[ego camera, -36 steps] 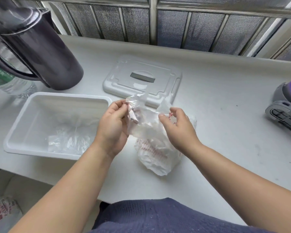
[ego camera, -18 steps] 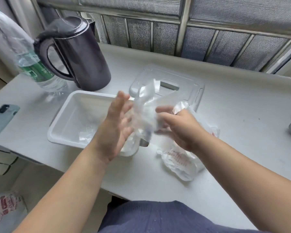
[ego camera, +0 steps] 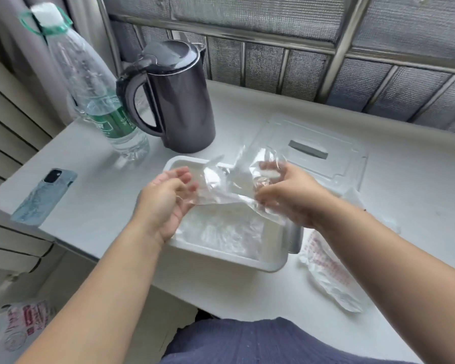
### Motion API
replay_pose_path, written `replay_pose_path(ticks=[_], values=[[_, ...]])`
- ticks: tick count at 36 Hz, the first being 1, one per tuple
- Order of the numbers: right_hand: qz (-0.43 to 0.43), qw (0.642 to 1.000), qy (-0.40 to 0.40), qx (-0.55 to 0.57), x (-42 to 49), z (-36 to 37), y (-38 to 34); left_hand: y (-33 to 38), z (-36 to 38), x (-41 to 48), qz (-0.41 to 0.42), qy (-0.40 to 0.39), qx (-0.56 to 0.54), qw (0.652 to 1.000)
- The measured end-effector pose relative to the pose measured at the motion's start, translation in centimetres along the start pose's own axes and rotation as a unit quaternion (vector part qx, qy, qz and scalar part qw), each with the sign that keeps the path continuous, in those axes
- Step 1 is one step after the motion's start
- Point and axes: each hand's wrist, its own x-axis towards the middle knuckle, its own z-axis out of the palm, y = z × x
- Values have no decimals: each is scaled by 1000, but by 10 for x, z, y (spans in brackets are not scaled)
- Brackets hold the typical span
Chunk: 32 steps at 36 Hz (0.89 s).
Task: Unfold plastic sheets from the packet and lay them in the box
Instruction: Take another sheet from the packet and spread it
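plastic sheet (ego camera: 229, 185) held over the box (ego camera: 221, 256)

the clear sheet hangs stretched between both hands, just above the open white box on the table (ego camera: 103, 179). the right hand (ego camera: 289, 198) has its fingers curled round the sheet's right end, some of them showing through the film. the left hand (ego camera: 168, 198) is turned palm up with fingers loosely bent and a little apart; the sheet's left edge meets the fingertips, but i cannot tell if they pinch it. more crumpled clear sheets (ego camera: 221, 229) lie inside the box. the packet (ego camera: 329, 271) with red print lies just right of the box, and the lid (ego camera: 339, 164) lies behind it. a kettle (ego camera: 176, 101), a bottle (ego camera: 90, 88) and a phone (ego camera: 45, 195) are on the left.
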Motion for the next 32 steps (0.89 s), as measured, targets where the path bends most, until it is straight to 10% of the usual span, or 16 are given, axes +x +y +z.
replay_pose_path(ticks=[6,10,23,27,32], values=[[18,995,-14,-96,15,14,5,14,-30,16,133,113,112,978],[29,988,-65,-138,18,18,7,13,-25,12,202,35,246,947],[41,985,-92,142,16,29,6,-12,-24,21,-2,-150,482,863],[23,985,77,-152,20,30,17,-2,-24,24,123,-41,617,776],[6,922,78,-379,14,38,21,5,-14,14,302,-11,671,677]])
